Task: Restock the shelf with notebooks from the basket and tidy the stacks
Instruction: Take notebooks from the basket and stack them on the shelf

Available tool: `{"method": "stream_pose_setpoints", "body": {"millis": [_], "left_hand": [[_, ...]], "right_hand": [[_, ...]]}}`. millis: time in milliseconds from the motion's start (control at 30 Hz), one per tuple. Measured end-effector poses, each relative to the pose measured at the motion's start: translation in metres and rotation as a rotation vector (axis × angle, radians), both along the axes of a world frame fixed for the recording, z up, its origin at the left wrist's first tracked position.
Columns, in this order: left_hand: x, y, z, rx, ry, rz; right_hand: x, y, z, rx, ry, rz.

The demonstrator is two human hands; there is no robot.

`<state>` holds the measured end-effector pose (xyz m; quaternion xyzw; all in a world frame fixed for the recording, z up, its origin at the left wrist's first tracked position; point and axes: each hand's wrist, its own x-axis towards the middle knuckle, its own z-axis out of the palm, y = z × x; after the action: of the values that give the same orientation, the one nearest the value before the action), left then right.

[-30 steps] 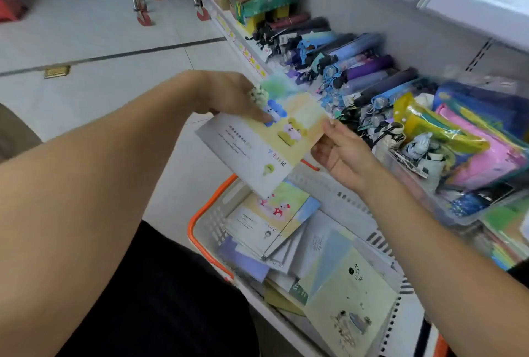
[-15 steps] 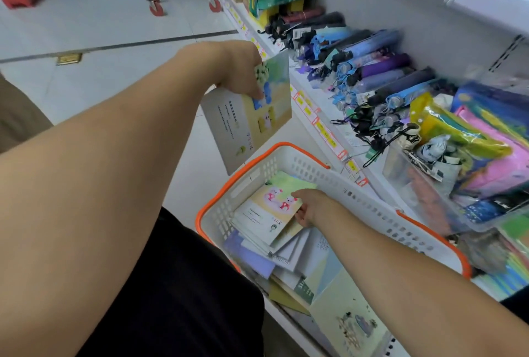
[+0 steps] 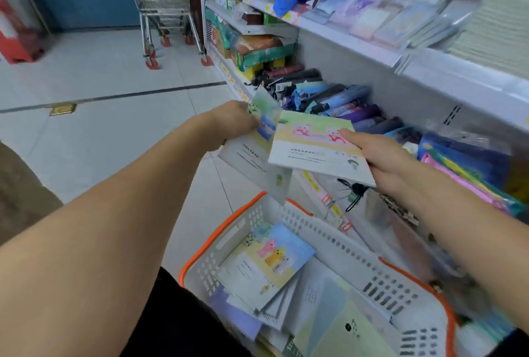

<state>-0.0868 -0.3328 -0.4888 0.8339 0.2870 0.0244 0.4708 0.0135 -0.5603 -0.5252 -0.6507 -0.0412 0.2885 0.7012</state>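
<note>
At frame centre my left hand (image 3: 229,119) pinches one thin, glossy notebook (image 3: 249,156); my right hand (image 3: 378,153) grips a second flat notebook with pink bears (image 3: 315,144), overlapping it. Below, more lie in the perforated white plastic basket (image 3: 343,247), orange-rimmed.

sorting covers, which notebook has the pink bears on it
The notebook in the right hand, held out flat. The left hand's notebook and the basket's top one show other pictures.

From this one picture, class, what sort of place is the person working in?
Most likely a shop aisle: a shopping trolley on the tiled floor, price-tagged shelves of stationery and umbrellas, and an orange-rimmed basket of notebooks.
</note>
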Motion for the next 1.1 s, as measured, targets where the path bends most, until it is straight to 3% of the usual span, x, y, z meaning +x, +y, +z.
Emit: {"method": "stream_pose_setpoints", "body": {"millis": [67, 200, 333, 567, 667, 767, 867, 967, 1100], "left_hand": [[0.009, -0.023, 0.013, -0.347, -0.170, 0.064], [0.023, -0.073, 0.043, -0.582, -0.321, -0.016], [0.035, -0.122, 0.049, -0.598, -0.386, -0.316], [0.061, -0.157, 0.060, -0.640, -0.475, -0.248], [0.071, -0.169, 0.076, -0.694, -0.471, -0.305], [0.079, -0.183, 0.089, -0.557, -0.464, -0.396], [0.094, -0.192, 0.092, -0.506, -0.601, -0.382], [0.101, -0.203, 0.107, -0.681, -0.699, -0.371], [0.108, -0.209, 0.125, -0.927, -0.770, -0.355]], "right_hand": [[0.007, -0.007, 0.025, 0.023, -0.128, -0.139], [0.011, -0.035, 0.054, -0.057, -0.308, -0.283], [0.010, -0.069, 0.059, 0.046, -0.226, -0.235], [-0.002, -0.117, 0.083, 0.132, -0.254, -0.098], [0.002, -0.128, 0.093, 0.162, -0.337, -0.252], [0.011, -0.142, 0.123, 0.233, -0.352, -0.323], [0.010, -0.155, 0.141, 0.218, -0.415, -0.192], [0.018, -0.159, 0.157, 0.298, -0.451, -0.278], [0.097, -0.168, 0.206, 0.497, -0.202, -0.448]]}}
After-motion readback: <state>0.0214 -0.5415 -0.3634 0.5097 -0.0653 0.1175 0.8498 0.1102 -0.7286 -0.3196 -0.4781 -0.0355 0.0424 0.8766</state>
